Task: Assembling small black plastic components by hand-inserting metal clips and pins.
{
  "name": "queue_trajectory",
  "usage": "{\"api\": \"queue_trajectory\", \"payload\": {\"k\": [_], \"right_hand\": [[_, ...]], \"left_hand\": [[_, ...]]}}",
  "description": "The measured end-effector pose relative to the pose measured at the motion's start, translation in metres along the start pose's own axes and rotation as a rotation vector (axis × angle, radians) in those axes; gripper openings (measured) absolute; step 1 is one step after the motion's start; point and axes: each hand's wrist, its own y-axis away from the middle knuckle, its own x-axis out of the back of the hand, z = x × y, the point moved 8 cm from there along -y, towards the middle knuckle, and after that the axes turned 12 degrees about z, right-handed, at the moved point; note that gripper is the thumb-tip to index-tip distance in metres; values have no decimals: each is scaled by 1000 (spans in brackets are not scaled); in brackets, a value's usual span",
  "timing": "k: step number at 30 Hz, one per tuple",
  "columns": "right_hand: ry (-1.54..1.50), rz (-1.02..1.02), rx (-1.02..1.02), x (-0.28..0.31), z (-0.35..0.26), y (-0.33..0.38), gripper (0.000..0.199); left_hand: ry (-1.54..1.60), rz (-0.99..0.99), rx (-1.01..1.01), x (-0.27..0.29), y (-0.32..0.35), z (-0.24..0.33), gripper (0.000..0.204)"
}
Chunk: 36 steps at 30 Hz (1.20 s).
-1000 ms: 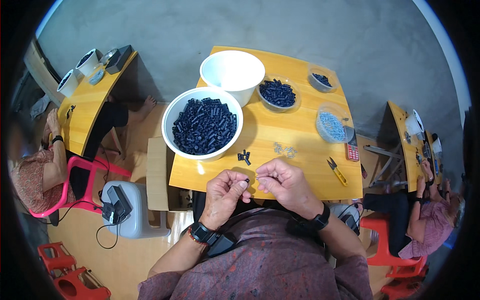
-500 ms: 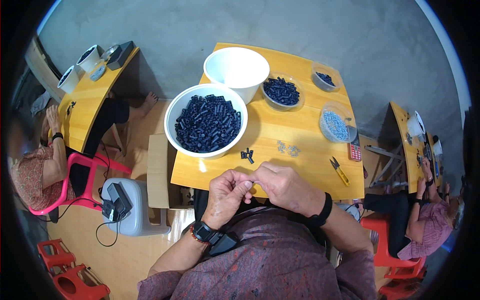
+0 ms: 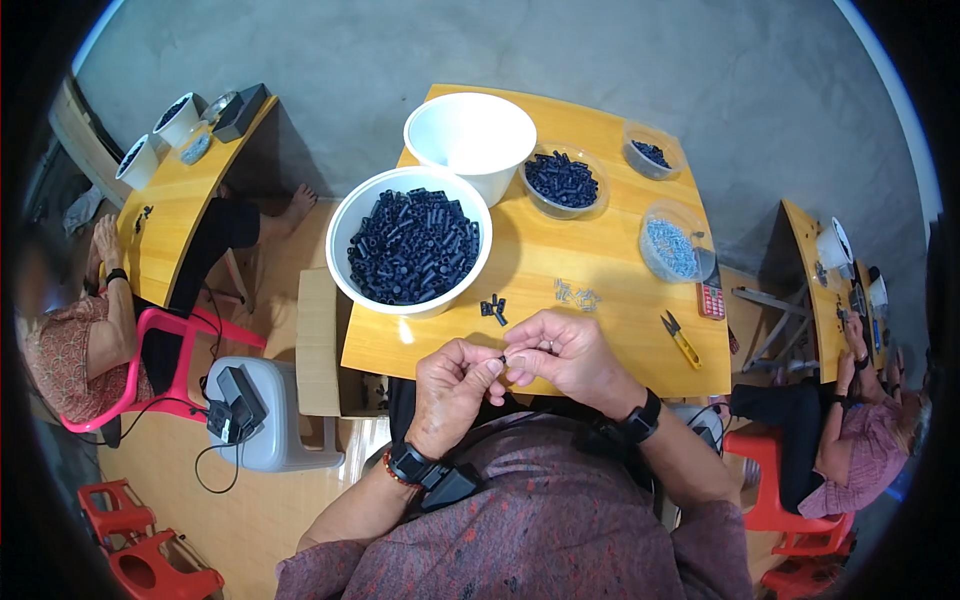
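Just past the table's near edge, my left hand pinches a small black plastic part between thumb and fingertips. My right hand meets it from the right, its thumb and index finger closed at the same part. Whether the right fingers hold a second tiny piece is hidden. On the tabletop beyond my hands lie a few black plastic parts and a small heap of shiny metal pieces. A white bucket full of black cylindrical parts stands to their left.
Behind that bucket stands another white bucket. Clear tubs hold black parts and silvery-blue pieces. Yellow-handled snips and a red calculator-like device lie right. People sit at tables on both sides.
My right hand has turned at the wrist, so its thumb and fingertips now show around the small part. My left hand keeps its pinch in nearly the same place.
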Motion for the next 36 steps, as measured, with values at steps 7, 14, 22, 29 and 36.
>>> {"api": "queue_trajectory", "payload": {"k": [7, 14, 22, 29, 36], "right_hand": [[278, 0, 216, 1, -1, 12, 8], [428, 72, 409, -4, -19, 13, 6], [512, 12, 518, -11, -22, 12, 6], [558, 130, 413, 12, -24, -37, 9], [771, 156, 534, -2, -31, -52, 9]], "left_hand": [[65, 25, 65, 3, -1, -4, 7], [51, 25, 80, 4, -2, -6, 7], [11, 36, 82, 4, -2, -7, 5], [100, 61, 74, 7, -3, -8, 7], [199, 67, 133, 10, -4, -6, 10]]}}
